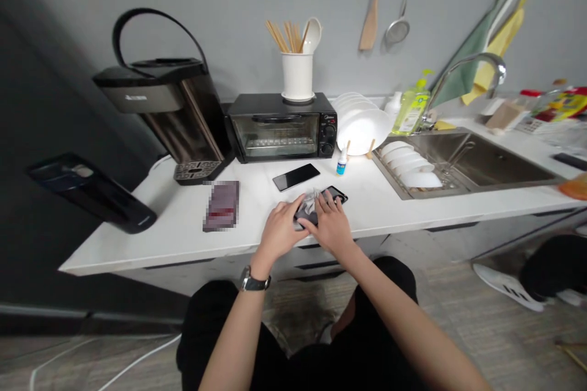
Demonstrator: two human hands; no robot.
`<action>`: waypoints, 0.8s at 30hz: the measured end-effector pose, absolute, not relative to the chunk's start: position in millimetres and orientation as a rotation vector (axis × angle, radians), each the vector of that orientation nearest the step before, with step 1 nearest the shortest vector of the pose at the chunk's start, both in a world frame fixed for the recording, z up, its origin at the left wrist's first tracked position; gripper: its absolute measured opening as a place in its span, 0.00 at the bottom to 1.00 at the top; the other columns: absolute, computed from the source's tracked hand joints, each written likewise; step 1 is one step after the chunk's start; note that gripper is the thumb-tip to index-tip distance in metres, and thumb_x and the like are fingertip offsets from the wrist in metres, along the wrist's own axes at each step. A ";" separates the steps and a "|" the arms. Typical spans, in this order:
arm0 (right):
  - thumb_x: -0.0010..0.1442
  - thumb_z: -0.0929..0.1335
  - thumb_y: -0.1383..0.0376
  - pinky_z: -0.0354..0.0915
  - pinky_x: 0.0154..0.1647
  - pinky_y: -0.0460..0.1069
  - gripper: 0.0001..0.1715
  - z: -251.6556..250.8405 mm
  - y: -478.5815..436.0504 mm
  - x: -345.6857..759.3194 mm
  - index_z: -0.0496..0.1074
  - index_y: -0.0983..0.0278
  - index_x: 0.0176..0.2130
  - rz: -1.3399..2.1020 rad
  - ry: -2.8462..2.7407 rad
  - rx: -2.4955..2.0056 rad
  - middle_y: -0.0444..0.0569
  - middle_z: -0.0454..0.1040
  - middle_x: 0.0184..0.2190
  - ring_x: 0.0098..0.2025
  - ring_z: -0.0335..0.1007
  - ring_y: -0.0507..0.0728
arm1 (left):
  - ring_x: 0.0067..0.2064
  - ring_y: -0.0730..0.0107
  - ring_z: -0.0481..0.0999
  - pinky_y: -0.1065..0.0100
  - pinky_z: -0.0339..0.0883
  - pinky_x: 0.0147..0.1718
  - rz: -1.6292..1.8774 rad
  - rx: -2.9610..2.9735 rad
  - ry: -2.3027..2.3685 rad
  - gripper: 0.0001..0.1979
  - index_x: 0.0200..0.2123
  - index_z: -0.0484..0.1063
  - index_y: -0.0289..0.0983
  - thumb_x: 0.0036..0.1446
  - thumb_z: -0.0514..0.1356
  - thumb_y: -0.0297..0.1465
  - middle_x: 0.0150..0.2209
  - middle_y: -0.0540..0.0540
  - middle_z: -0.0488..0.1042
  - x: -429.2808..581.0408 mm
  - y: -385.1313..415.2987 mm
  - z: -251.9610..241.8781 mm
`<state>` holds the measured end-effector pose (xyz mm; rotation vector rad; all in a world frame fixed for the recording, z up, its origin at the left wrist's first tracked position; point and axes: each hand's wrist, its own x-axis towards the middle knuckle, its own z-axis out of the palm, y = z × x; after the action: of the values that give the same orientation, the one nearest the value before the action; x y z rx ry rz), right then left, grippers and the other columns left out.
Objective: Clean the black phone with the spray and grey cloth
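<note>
A dark smartphone lies on the white countertop near its front edge, partly hidden by my hands. My left hand grips its left end, thumb along the near side. My right hand presses a crumpled whitish tissue on the phone's face, fingers bent over it. Just behind, a second black phone rests flat, touched by neither hand. A small white and blue bottle stands upright behind the first phone.
On the left are a water dispenser, a dark thermos and a blurred-out purple item. A toaster oven stands behind, beside racked plates. Bowls sit by the sink. Someone's shoe shows at right.
</note>
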<state>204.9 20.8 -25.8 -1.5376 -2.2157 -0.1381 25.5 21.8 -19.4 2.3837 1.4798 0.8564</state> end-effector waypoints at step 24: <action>0.70 0.63 0.41 0.47 0.73 0.72 0.42 -25.6 6.2 201.6 0.69 0.69 0.66 0.044 -2.364 -1.280 0.60 0.68 0.67 0.76 0.47 0.72 | 0.54 0.51 0.72 0.54 0.69 0.54 0.829 2.333 1.531 0.42 0.72 0.58 0.41 0.57 0.69 0.32 0.55 0.41 0.78 27.2 22.1 -19.5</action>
<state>201.6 6.2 -25.6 -1.2804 -2.3637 0.0437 27.2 22.1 -19.5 2.3328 1.5305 0.8289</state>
